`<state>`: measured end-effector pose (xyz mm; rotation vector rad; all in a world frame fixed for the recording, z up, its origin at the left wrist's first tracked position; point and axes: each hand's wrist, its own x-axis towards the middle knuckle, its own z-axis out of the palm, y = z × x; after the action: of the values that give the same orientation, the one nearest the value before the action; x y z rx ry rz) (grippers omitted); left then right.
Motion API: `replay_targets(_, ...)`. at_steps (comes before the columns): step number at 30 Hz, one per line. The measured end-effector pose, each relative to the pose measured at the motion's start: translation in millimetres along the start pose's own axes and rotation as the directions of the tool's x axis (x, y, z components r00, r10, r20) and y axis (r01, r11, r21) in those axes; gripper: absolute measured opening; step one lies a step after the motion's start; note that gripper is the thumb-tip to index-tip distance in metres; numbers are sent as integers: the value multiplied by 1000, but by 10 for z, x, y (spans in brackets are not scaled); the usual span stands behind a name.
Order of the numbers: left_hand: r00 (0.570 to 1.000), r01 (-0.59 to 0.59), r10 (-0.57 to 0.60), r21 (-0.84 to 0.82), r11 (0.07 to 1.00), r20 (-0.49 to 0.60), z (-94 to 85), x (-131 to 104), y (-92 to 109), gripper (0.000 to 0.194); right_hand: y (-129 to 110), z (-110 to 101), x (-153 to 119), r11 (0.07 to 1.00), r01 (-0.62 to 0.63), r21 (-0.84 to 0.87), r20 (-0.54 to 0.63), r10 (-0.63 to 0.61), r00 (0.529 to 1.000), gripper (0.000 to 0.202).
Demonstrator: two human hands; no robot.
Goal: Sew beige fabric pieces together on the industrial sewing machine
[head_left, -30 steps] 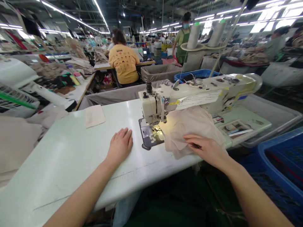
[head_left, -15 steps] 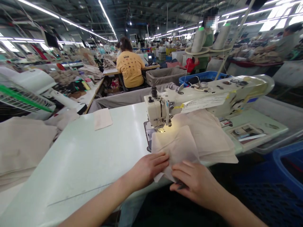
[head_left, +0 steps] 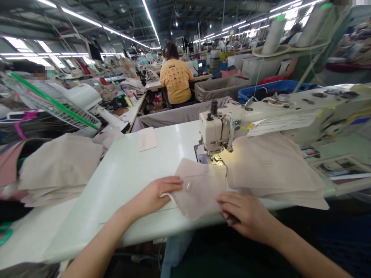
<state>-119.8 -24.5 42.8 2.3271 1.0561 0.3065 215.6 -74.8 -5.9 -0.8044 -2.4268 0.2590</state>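
A beige fabric piece (head_left: 199,193) with a small light tag lies at the front of the sewing machine (head_left: 216,133), its far edge near the lit needle area. My left hand (head_left: 158,196) is closed on the left edge of this piece, fingers on top and thumb below. My right hand (head_left: 246,214) is at its right front corner, fingertips touching the cloth. A small dark tool (head_left: 232,219), its kind mostly hidden, is tucked in that hand's curled fingers. To the right, a stack of beige fabric pieces (head_left: 269,166) lies beneath the machine arm.
A small beige patch (head_left: 148,139) lies on the pale table (head_left: 124,170). Another fabric stack (head_left: 60,166) and a white fan (head_left: 84,96) are at left. Behind are grey cloth bins (head_left: 174,117), a blue basket (head_left: 246,94), thread cones (head_left: 274,36) and a person in yellow (head_left: 176,81).
The fabric piece has turned and spread flatter, moving left away from the needle, with its tag now showing. My left hand has moved left with its edge. The view has swung left.
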Motion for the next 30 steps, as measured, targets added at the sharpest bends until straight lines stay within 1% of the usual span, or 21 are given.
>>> replay_targets(2, 997, 48, -33, 219, 975, -70, -65, -40, 8, 55, -82, 76, 67, 995, -84, -51, -40, 82, 996, 18)
replay_targets(4, 994, 71, -38, 346, 936, -101, -52, -86, 126, 71, -188, 152, 135, 979, -179, -100, -70, 173, 982, 17)
replay_targets(5, 998, 44, -22, 366, 930, -64, -13, -108, 218, 79, -241, 189, 167, 971, -213, -112, -87, 204, 975, 17)
replay_targets(6, 1000, -20, 16, 360, 933, 13, 43, -128, 322, 83, -289, 222, 196, 963, -243, -117, -106, 231, 967, 16)
replay_targets(8, 994, -63, 30, 336, 940, 102, 173, -168, 538, 79, -361, 277, 243, 947, -297, -120, -136, 280, 950, 14)
replay_targets(9, 994, -56, 23, 330, 942, 103, 231, -189, 638, 78, -383, 297, 258, 938, -323, -125, -151, 304, 941, 14)
replay_targets(11, 999, -6, -4, 323, 946, 32, 303, -239, 805, 78, -401, 318, 271, 923, -357, -141, -164, 334, 928, 15)
replay_targets(14, 993, 68, -38, 272, 960, -116, 299, -303, 948, 72, -396, 317, 268, 915, -367, -168, -178, 338, 924, 17)
replay_targets(16, 979, 119, -76, 227, 967, -189, 278, -309, 961, 63, -405, 314, 268, 913, -366, -179, -191, 332, 924, 16)
replay_targets(17, 971, 154, -107, 213, 965, -216, 279, -295, 943, 61, -418, 316, 273, 915, -363, -177, -202, 328, 923, 16)
replay_targets(18, 961, 196, -146, 208, 958, -234, 290, -268, 913, 64, -439, 320, 280, 919, -357, -167, -210, 320, 924, 15)
replay_targets(20, 949, 268, -217, 218, 939, -230, 342, -190, 826, 77, -490, 330, 300, 936, -328, -125, -216, 297, 930, 15)
replay_targets(21, 948, 284, -239, 220, 933, -210, 377, -147, 776, 79, -513, 332, 311, 947, -304, -100, -214, 278, 937, 15)
replay_targets(22, 951, 286, -251, 208, 935, -182, 411, -107, 726, 76, -526, 329, 320, 959, -271, -78, -202, 251, 947, 15)
replay_targets(24, 961, 257, -236, 144, 956, -147, 459, -62, 637, 53, -504, 300, 332, 984, -177, -32, -143, 171, 975, 13)
replay_targets(26, 972, 176, -159, 88, 980, -171, 464, -82, 563, 29, -402, 238, 321, 997, -68, 24, -49, 69, 996, 1)
replay_targets(27, 975, 122, -104, 78, 990, -196, 450, -118, 531, 24, -327, 198, 304, 998, -28, 57, -2, 28, 1000, 17)
replay_targets(28, 976, 62, -45, 74, 995, -212, 429, -168, 501, 23, -244, 156, 280, 998, -7, 66, 33, 5, 999, 36)
replay_targets(29, 977, 11, 4, 68, 998, -214, 406, -227, 472, 24, -163, 113, 250, 998, -8, 59, 63, 4, 998, 49)
replay_targets(30, 979, -24, 34, 53, 998, -201, 387, -292, 446, 25, -94, 72, 216, 999, -18, 34, 96, 15, 995, 54)
